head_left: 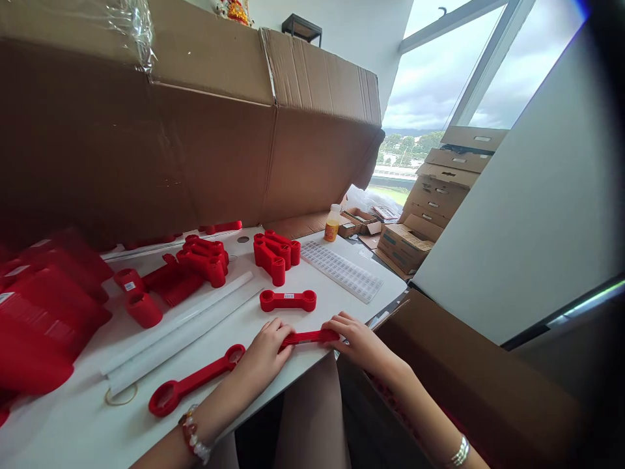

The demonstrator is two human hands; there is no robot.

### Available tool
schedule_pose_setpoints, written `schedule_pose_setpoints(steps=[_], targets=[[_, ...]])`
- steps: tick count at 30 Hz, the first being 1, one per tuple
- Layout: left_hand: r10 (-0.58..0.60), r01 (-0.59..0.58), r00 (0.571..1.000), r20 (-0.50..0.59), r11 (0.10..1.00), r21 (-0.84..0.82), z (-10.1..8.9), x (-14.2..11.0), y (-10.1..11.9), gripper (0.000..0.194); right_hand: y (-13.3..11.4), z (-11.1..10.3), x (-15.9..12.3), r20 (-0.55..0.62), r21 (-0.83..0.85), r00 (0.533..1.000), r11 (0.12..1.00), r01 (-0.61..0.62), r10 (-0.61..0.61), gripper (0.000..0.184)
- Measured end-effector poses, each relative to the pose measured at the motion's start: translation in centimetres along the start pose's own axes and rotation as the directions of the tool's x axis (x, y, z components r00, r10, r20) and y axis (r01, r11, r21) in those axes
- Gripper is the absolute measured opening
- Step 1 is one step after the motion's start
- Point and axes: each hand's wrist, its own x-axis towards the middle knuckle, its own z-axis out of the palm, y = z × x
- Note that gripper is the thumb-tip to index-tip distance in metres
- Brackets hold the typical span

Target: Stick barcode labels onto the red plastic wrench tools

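My left hand [266, 352] and my right hand [359, 340] pinch the two ends of a thin red plastic strip [308, 337] at the near edge of the white table [73, 423]. Both hands have their fingers curled on it. Just beyond the strip lies a red dumbbell-shaped part [288, 300] with a small white label. A long red link with ring ends [195, 379] lies left of my left hand.
Stacks of red parts [276, 252] [205, 259], red cylinders [141, 306], white tubes [180, 332], a white label sheet [342, 270] and a rubber band [121, 395] sit on the table. A big cardboard box [195, 130] leans behind. Stacked cartons [439, 189] and a bottle [333, 223] stand beyond; a brown carton [463, 378] is at right.
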Motion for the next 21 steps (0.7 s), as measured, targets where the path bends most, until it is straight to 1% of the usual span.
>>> schedule_pose_setpoints(steps=[3, 7, 10, 13, 16, 18, 21], targets=[[0.009, -0.009, 1.000, -0.010, 1.000, -0.013, 0.0, 0.0, -0.4, 0.020, -0.5, 0.1, 0.2, -0.016, -0.021, 1.000, 1.000, 0.010, -0.010, 0.018], [0.024, -0.025, 1.000, -0.020, 0.998, -0.054, 0.2, 0.0, -0.5, 0.019, -1.3, 1.2, 1.0, -0.015, -0.046, 0.996, 0.996, 0.082, -0.082, 0.029], [0.027, -0.029, 0.999, -0.017, 0.996, -0.086, 0.3, -0.2, -0.3, 0.019, -1.8, 2.3, 2.0, 0.001, -0.060, 0.987, 0.985, 0.161, -0.161, 0.015], [0.011, -0.012, 1.000, -0.011, 0.992, -0.129, 0.0, -0.7, 0.1, 0.018, -2.2, 2.8, 2.6, -0.011, -0.069, 0.978, 0.976, 0.205, -0.206, 0.020], [-0.023, 0.017, 0.999, -0.027, 0.978, -0.207, -0.8, -1.4, 0.7, 0.014, -2.6, 2.0, 2.5, -0.041, -0.050, 0.975, 0.975, 0.217, -0.219, 0.018], [-0.065, 0.056, 0.998, -0.024, 0.960, -0.275, -1.6, -1.8, 1.0, 0.019, -3.0, 1.1, 2.2, -0.048, -0.029, 0.974, 0.975, 0.220, -0.221, 0.017], [-0.147, 0.146, 0.989, 0.026, 0.910, -0.388, -2.5, -2.0, 1.0, 0.025, -3.8, 0.1, 1.9, -0.044, -0.016, 0.973, 0.974, 0.224, -0.225, 0.015]])
